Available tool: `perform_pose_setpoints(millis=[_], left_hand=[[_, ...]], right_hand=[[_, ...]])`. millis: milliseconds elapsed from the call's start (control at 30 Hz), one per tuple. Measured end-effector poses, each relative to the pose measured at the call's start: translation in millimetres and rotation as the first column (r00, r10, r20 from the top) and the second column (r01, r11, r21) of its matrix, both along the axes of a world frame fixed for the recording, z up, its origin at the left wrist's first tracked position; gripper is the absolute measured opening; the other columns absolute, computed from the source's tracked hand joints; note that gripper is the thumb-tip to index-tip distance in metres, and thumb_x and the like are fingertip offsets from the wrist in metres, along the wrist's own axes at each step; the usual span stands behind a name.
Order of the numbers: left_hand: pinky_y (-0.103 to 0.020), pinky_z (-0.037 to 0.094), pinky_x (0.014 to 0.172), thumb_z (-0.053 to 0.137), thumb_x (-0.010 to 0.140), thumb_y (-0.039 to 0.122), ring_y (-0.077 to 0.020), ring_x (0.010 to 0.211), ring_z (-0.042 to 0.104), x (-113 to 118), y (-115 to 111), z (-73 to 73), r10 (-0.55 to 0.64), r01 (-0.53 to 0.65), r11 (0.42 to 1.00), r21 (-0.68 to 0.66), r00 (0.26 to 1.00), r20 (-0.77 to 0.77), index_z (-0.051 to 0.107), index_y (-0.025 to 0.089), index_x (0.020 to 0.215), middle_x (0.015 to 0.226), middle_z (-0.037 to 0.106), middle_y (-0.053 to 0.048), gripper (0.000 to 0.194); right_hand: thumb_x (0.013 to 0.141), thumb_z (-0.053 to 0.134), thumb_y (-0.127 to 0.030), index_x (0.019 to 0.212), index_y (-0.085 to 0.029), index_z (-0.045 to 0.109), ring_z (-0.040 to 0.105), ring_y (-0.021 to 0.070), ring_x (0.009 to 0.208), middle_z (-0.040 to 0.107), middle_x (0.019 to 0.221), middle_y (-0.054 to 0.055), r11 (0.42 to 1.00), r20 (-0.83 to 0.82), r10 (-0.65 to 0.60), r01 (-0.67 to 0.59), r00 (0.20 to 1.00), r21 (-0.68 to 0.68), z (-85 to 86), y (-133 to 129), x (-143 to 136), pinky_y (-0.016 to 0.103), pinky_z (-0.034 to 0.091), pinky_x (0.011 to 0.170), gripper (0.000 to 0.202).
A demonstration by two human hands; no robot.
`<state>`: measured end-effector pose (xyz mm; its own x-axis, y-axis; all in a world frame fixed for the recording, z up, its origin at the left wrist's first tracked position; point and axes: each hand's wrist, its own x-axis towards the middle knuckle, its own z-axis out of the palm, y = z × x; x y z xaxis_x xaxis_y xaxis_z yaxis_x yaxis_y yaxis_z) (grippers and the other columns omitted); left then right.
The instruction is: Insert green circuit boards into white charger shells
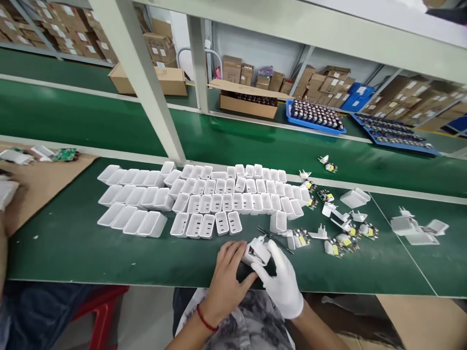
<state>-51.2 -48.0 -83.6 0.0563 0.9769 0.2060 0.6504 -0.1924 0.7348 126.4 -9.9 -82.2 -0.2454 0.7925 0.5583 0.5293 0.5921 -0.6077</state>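
Note:
Between my hands, near the bench's front edge, is a white charger housing point(252, 253) with part of a circuit board showing inside. My bare left hand point(229, 272) grips it from the left, fingers over the far side and thumb toward the front. My right hand point(280, 277), in a white glove, pinches its right end, where a white plug cover sits partly off the housing. Just beyond my right hand lies a thin dark tweezer-like tool point(275, 239). A lone white housing point(278, 221) stands behind it, beside a circuit board point(301, 238) with a yellow-wrapped part.
Rows of open white housings point(204, 201) cover the bench's middle and left. Loose circuit boards point(348, 240) and plug covers point(320, 232) lie at right. A frame post point(146, 82) rises behind. Blue trays point(315, 127) stand farther back. A co-worker's arm point(3, 248) shows at far left.

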Motion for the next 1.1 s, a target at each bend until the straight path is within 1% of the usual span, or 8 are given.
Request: perform_pose_setpoints(millis=[100,267,433,567,667,900,1033,1100], left_hand=[[-0.055,0.048,0.099,0.057,0.093,0.029,-0.0334,0.128,0.044,-3.0,-0.3,-6.3,0.032,-0.02,0.996,0.092,0.991,-0.131,0.039,0.023,0.139,0.134,0.053,-0.009,0.05],[-0.051,0.049,0.098,0.056,0.096,0.032,-0.0288,0.125,0.047,-8.7,1.2,-4.0,0.013,-0.006,0.996,0.093,0.997,-0.075,0.045,0.024,0.131,0.124,0.06,-0.005,0.037],[-0.051,0.05,0.093,0.054,0.097,0.031,-0.0293,0.119,0.048,-13.0,7.0,4.1,-0.037,0.042,0.994,0.103,0.998,-0.044,0.047,0.024,0.128,0.12,0.063,-0.005,0.033],[-0.054,0.05,0.094,0.054,0.096,0.027,-0.0308,0.12,0.049,-14.5,6.7,4.8,-0.065,0.07,0.993,0.096,0.997,-0.052,0.051,0.021,0.126,0.123,0.063,-0.005,0.03],[-0.048,0.054,0.098,0.052,0.097,0.026,-0.0277,0.125,0.051,-17.3,1.0,0.3,-0.059,0.066,0.991,0.118,0.996,-0.064,0.053,0.021,0.13,0.127,0.062,-0.005,0.033],[-0.024,0.059,0.088,0.053,0.097,0.029,-0.0186,0.115,0.064,-28.2,-8.5,-11.4,0.115,-0.12,0.972,0.201,0.993,0.035,0.056,0.026,0.131,0.128,0.063,-0.003,0.034],[-0.024,0.061,0.081,0.052,0.098,0.032,-0.0204,0.106,0.068,-31.0,-4.8,-14.8,0.136,-0.131,0.965,0.228,0.991,-0.007,0.062,0.024,0.123,0.124,0.065,-0.004,0.028],[-0.023,0.061,0.079,0.051,0.098,0.031,-0.0206,0.103,0.069,-34.2,-3.9,-19.8,0.111,-0.1,0.968,0.23,0.993,-0.033,0.064,0.023,0.122,0.123,0.066,-0.005,0.028]], right_hand=[[0.089,0.066,-0.02,0.138,-0.019,0.044,0.065,0.0226,0.105,0.064,0.116,0.014,0.996,0.026,0.066,-0.067,0.997,0.054,-10.1,-1.2,-0.4,0.037,0.058,0.087,0.054],[0.089,0.064,-0.013,0.118,-0.015,0.051,0.062,0.0219,0.113,0.061,0.121,0.017,0.994,0.019,0.09,-0.091,0.996,0.065,-7.2,-12.1,7.3,0.036,0.056,0.092,0.031],[0.089,0.059,-0.006,0.134,-0.013,0.051,0.057,0.0235,0.118,0.06,0.124,0.017,0.969,0.265,0.145,-0.192,0.953,0.158,5.8,-5.7,3.1,0.039,0.055,0.093,0.046],[0.091,0.055,-0.007,0.131,-0.014,0.053,0.058,0.0227,0.118,0.061,0.126,0.015,0.927,0.374,0.237,-0.325,0.896,0.189,10.2,7.8,-3.2,0.036,0.057,0.09,0.041],[0.092,0.054,-0.008,0.142,-0.018,0.046,0.059,0.0229,0.119,0.061,0.128,0.013,0.912,0.425,0.255,-0.362,0.868,0.194,12.8,10.7,0.4,0.037,0.057,0.091,0.052],[0.089,0.053,-0.008,0.158,-0.025,0.02,0.064,0.0264,0.111,0.067,0.118,0.01,0.952,0.39,0.048,-0.161,0.919,0.261,17.7,-8.7,-0.3,0.041,0.061,0.079,0.079],[0.09,0.049,-0.006,0.159,-0.024,0.016,0.063,0.0275,0.114,0.059,0.131,0.009,0.954,0.411,0.184,-0.263,0.893,0.144,15.1,-9.5,-5.2,0.042,0.061,0.083,0.078],[0.09,0.054,-0.01,0.155,-0.034,0.029,0.065,0.0253,0.11,0.06,0.129,0.003,0.967,0.314,0.201,-0.24,0.928,0.089,26.5,-6.1,1.6,0.039,0.061,0.085,0.074]])
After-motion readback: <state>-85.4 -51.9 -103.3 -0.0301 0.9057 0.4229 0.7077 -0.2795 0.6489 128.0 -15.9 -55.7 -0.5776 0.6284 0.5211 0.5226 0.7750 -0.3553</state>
